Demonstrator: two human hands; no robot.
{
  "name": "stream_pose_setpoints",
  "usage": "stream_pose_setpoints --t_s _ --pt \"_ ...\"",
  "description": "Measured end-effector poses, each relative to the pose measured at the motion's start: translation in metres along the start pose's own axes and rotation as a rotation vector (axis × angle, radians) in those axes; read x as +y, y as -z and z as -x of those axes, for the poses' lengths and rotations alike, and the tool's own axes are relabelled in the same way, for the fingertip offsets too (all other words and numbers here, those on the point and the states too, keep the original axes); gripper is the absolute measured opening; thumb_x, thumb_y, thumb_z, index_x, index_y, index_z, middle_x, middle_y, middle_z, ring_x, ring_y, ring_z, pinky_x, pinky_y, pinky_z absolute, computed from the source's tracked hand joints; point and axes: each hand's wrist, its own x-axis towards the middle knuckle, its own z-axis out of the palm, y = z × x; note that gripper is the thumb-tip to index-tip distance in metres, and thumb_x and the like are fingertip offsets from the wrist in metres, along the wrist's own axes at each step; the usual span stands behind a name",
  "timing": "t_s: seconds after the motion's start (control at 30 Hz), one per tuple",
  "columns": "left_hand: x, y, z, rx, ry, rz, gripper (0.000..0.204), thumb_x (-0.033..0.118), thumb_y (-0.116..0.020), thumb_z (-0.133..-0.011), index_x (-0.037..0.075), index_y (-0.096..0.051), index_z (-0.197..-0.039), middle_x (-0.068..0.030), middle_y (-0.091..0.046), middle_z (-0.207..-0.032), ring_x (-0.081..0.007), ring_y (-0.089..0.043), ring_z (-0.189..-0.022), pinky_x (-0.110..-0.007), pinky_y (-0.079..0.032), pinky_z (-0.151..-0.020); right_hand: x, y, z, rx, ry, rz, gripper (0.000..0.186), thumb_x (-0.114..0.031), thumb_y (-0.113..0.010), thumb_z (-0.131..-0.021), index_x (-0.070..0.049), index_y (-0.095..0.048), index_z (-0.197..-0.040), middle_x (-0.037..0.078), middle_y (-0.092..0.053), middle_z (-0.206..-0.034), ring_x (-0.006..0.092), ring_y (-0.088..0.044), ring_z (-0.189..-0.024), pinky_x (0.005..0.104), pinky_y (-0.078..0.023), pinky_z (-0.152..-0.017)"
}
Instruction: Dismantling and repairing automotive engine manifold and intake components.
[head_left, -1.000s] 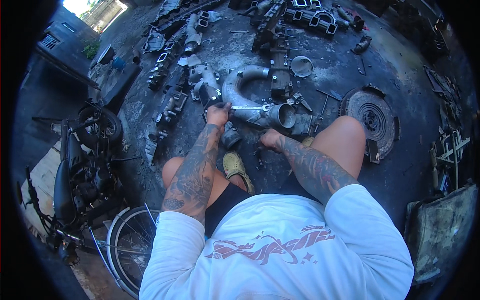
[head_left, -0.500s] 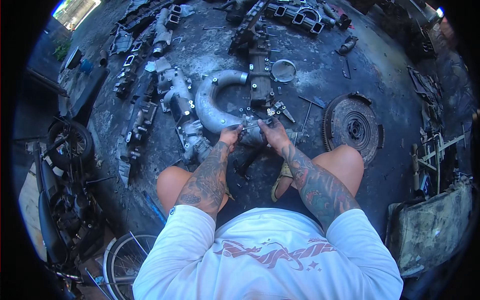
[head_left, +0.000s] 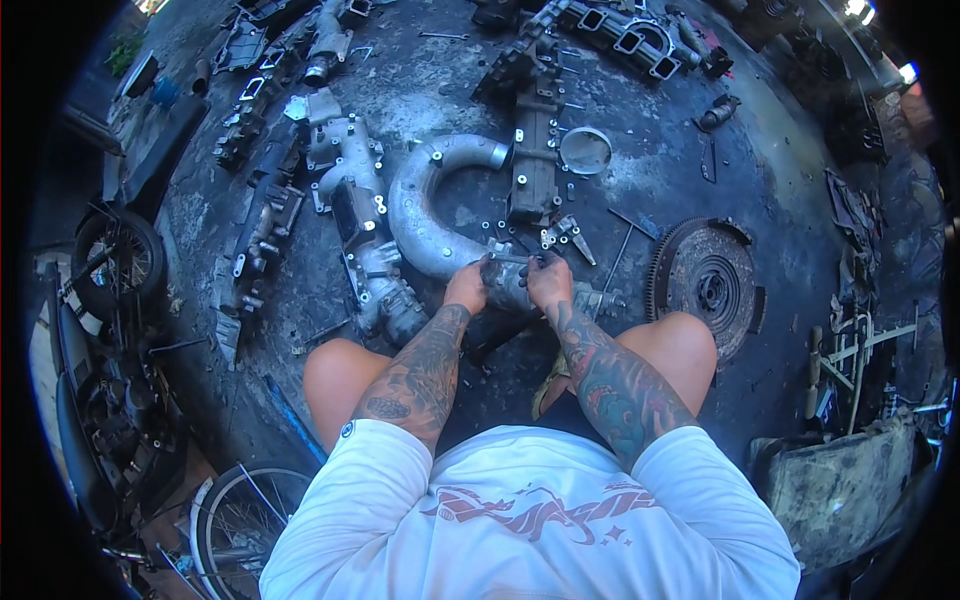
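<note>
My left hand (head_left: 466,287) is closed on a slim wrench (head_left: 508,258) lying across the near end of a curved silver pipe (head_left: 415,228). My right hand (head_left: 550,282), fingers curled, grips at the wrench's other end, over the pipe's flanged section; its fingertips are partly hidden. Cast aluminium manifolds (head_left: 350,165) lie just left of the pipe, and a long dark metal housing (head_left: 532,170) extends beyond it, with small nuts, bolts and a bracket (head_left: 570,235) nearby.
A round lid (head_left: 586,150) and toothed flywheel (head_left: 708,285) lie to the right. More engine parts (head_left: 630,40) cover the floor at the back. A motorbike (head_left: 95,380) and spoked wheel (head_left: 235,530) line the left; a metal frame (head_left: 860,350) and dirty panel (head_left: 830,480) the right.
My left hand has come down to the pipe's near end with the wrench. My right hand has risen to join it there. The view has tilted, showing more floor at the left.
</note>
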Motion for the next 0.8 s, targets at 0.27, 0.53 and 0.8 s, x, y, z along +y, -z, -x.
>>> stream_pose_setpoints --t_s 0.27,0.53,0.8 --pt "0.010 0.010 -0.007 -0.046 -0.040 -0.174 0.048 0.001 -0.048 -0.075 0.008 -0.052 -0.122 -0.0199 -0.057 -0.111 -0.0359 -0.055 -0.101 -0.042 -0.044 -0.088 0.008 -0.009 -0.026 0.091 -0.011 -0.127 0.022 -0.014 -0.055 -0.087 0.006 -0.060 -0.094 0.009 -0.063 -0.067 0.0141 -0.057 -0.053 0.0287 -0.044 -0.049" --pt "0.016 0.013 -0.013 -0.147 -0.061 -0.226 0.034 0.006 -0.044 -0.081 0.005 -0.058 -0.113 -0.0209 -0.058 -0.107 -0.0372 -0.056 -0.099 -0.044 -0.046 -0.083 -0.018 0.008 -0.017 -0.033 0.005 -0.161 0.027 -0.016 -0.056 -0.088 0.007 -0.056 -0.104 0.010 -0.065 -0.073 0.0124 -0.058 -0.056 0.0267 -0.045 -0.051" --pt "0.017 -0.004 -0.008 -0.048 -0.067 -0.273 0.041 0.004 -0.043 -0.080 0.001 -0.050 -0.121 -0.0230 -0.053 -0.114 -0.0378 -0.054 -0.101 -0.043 -0.045 -0.085 -0.017 0.014 -0.010 -0.164 0.018 -0.281 0.048 -0.017 -0.054 -0.089 0.005 -0.039 -0.128 0.013 -0.065 -0.094 0.0116 -0.059 -0.071 0.0254 -0.046 -0.060"
